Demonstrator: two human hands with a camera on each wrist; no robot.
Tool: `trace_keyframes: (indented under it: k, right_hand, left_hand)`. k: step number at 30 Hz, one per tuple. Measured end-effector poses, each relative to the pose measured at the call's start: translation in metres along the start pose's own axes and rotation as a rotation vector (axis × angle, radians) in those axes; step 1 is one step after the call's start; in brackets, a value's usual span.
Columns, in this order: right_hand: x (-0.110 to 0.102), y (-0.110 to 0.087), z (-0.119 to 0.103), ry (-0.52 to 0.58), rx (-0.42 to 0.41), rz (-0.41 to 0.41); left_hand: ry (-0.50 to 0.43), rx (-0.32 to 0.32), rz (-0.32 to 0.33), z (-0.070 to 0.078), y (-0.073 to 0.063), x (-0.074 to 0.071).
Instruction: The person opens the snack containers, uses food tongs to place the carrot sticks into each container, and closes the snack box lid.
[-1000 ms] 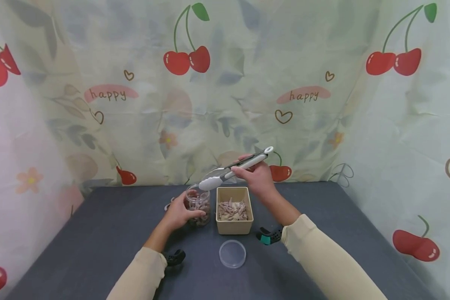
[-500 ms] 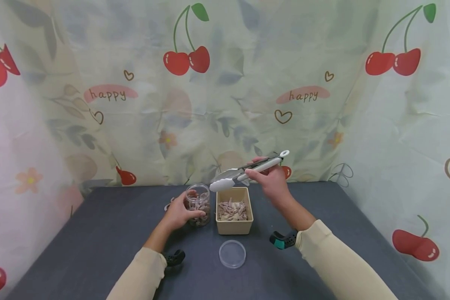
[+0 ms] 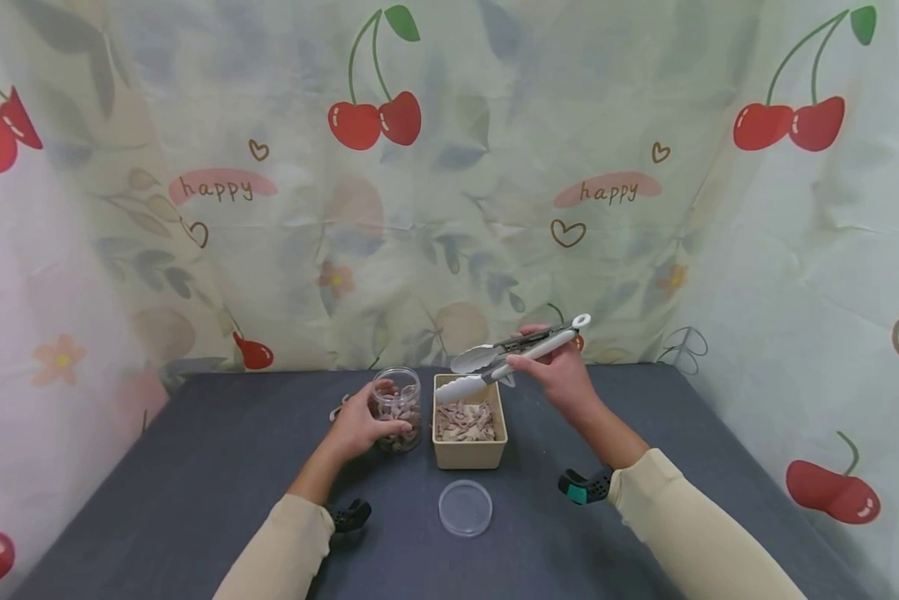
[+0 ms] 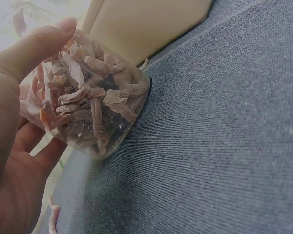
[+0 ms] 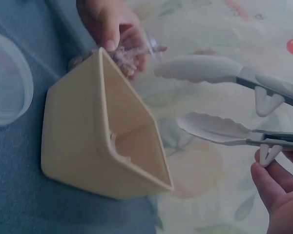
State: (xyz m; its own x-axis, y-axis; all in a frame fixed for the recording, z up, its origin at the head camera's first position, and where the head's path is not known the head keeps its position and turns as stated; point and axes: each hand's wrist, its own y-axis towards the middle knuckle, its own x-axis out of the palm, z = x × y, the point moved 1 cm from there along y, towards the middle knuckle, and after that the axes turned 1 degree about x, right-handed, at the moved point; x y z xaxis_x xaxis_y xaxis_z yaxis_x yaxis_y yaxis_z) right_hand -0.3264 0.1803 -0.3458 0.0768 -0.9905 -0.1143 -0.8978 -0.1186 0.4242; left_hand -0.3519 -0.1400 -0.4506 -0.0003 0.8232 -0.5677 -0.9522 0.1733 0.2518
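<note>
My left hand [image 3: 361, 427] grips a clear open jar [image 3: 397, 408] from its left side; in the left wrist view, brownish dried strips [image 4: 95, 92] fill its lower part. To the jar's right stands a beige rectangular box [image 3: 469, 456] with similar pale strips [image 3: 466, 422] inside. My right hand [image 3: 561, 371] holds white-and-grey tongs [image 3: 527, 354] over the back of the box. Their two white scalloped heads [image 5: 198, 68] are spread apart with nothing between them, as the right wrist view shows.
A round clear lid [image 3: 465, 508] lies on the dark tabletop [image 3: 217, 467] in front of the box. Loose strips [image 4: 53, 217] lie left of the jar. A cherry-printed curtain [image 3: 449, 208] hangs behind and at both sides.
The tongs in my right hand have moved right and down, from above the jar to above the box, and their heads have spread apart. My left hand and the jar have stayed put.
</note>
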Motion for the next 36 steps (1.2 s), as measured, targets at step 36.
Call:
trace_keyframes:
  k: [36]
  right_hand:
    - [0.002,0.007,0.063,-0.006,0.130,-0.194]
  left_hand:
    - [-0.008,-0.011,0.009,-0.001,0.000,0.000]
